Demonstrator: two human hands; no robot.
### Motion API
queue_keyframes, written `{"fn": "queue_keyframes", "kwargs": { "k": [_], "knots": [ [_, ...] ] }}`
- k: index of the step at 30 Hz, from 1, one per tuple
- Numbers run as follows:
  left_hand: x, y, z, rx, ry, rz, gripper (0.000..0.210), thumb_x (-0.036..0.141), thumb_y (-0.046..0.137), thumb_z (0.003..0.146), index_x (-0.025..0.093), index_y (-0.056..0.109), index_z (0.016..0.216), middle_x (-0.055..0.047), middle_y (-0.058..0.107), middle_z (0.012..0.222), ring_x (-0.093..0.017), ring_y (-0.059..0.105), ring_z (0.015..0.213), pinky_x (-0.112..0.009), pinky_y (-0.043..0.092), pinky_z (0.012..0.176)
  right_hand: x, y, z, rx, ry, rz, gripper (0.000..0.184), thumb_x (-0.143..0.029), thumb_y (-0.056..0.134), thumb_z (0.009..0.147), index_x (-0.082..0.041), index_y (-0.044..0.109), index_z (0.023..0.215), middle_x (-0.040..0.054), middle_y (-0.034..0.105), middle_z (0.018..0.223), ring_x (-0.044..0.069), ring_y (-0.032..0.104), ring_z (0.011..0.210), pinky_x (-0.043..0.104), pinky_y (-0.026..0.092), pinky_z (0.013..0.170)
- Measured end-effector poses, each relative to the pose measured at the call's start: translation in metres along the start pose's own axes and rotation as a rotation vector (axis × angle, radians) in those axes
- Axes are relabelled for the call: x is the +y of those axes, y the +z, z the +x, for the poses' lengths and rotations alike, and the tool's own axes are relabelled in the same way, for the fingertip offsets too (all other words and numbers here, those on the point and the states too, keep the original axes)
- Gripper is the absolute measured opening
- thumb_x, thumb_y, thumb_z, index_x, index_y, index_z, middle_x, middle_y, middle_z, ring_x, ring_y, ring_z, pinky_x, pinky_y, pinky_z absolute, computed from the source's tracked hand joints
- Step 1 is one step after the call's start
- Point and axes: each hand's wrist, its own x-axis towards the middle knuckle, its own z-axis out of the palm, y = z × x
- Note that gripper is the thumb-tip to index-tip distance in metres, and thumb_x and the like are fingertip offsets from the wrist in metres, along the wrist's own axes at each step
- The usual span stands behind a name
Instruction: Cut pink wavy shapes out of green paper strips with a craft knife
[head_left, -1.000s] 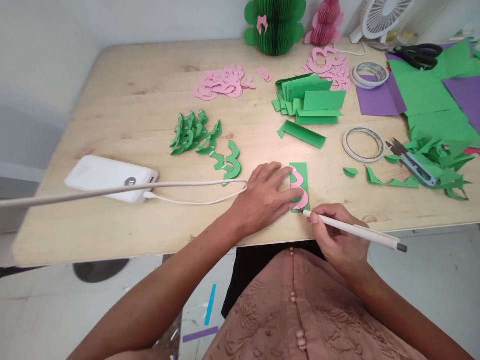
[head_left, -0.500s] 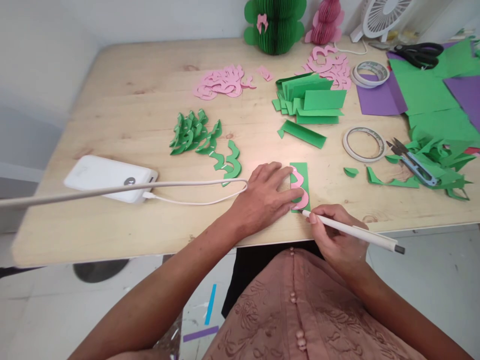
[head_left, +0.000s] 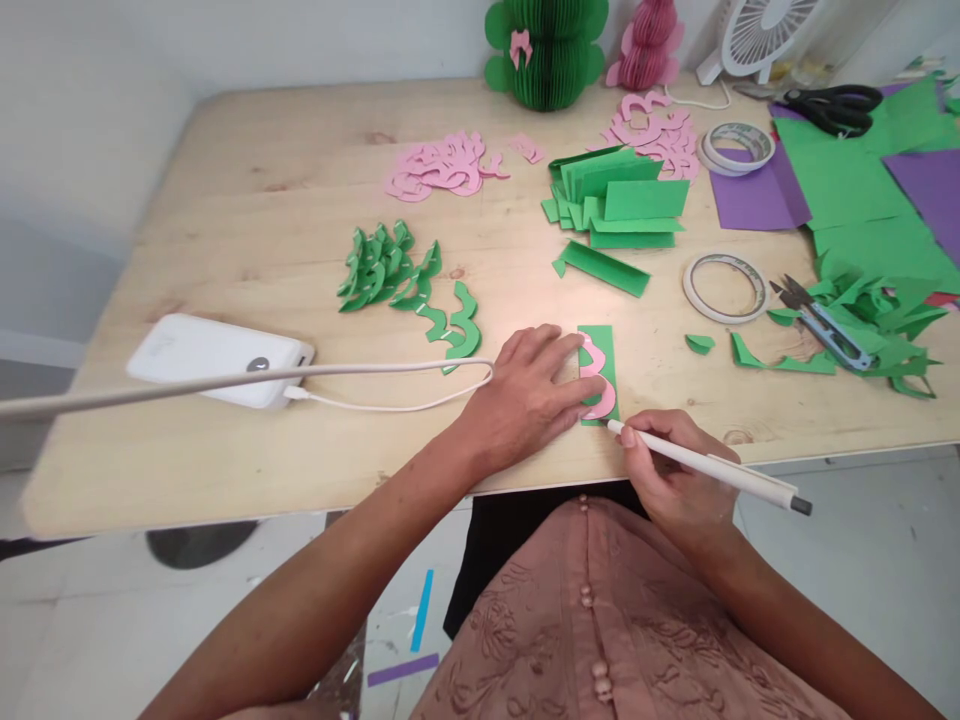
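Note:
My left hand [head_left: 517,390] lies flat at the table's near edge, its fingers spread and the tips pressing on a pink wavy paper cutout [head_left: 600,398]. That cutout rests on a small green paper rectangle [head_left: 609,345], which shows along its right side and below it. My right hand [head_left: 679,470] is closed around a white pen [head_left: 712,467]. The pen's tip touches or nearly touches the green paper just below the cutout; I cannot tell which. Left of my left hand are a loose green wavy cutout [head_left: 465,335] and a pile of folded green cutouts [head_left: 375,265].
A white power bank [head_left: 217,360] with a cable [head_left: 390,369] lies left. Behind my hands are folded green strips [head_left: 637,200] and pink cutouts [head_left: 442,165]. To the right are a tape roll [head_left: 726,288], snips [head_left: 825,325], green scraps [head_left: 900,310] and black scissors [head_left: 832,107].
The pen and my right hand have shifted very slightly right. My left hand stays in place on the cutout and green paper. The whole view has moved a little.

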Motion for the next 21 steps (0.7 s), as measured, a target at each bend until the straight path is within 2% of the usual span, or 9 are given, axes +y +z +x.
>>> {"fn": "queue_keyframes", "kwargs": {
  "k": [13, 21],
  "knots": [
    [0.0007, -0.0015, 0.0003, -0.01, -0.005, -0.003, 0.023, 0.027, 0.054, 0.096, 0.03, 0.067, 0.115, -0.01, 0.05, 0.138, -0.032, 0.04, 0.129, -0.052, 0.034, 0.11, -0.0012, -0.0011, 0.0, 0.055, 0.029, -0.012, 0.011, -0.029, 0.059, 0.086, -0.023, 0.061, 0.076, -0.0051, 0.06, 0.055, 0.01, 0.05, 0.04, 0.023, 0.036, 0.041],
    [0.0007, -0.001, 0.0004, -0.007, -0.01, -0.001, 0.022, 0.027, 0.054, 0.096, 0.03, 0.067, 0.113, -0.009, 0.051, 0.137, -0.031, 0.04, 0.13, -0.052, 0.035, 0.109, -0.0022, 0.0004, 0.0006, 0.018, 0.02, 0.013, 0.011, -0.029, 0.058, 0.086, -0.023, 0.06, 0.077, -0.0043, 0.063, 0.056, 0.011, 0.054, 0.043, 0.024, 0.04, 0.043]
  ]
}}
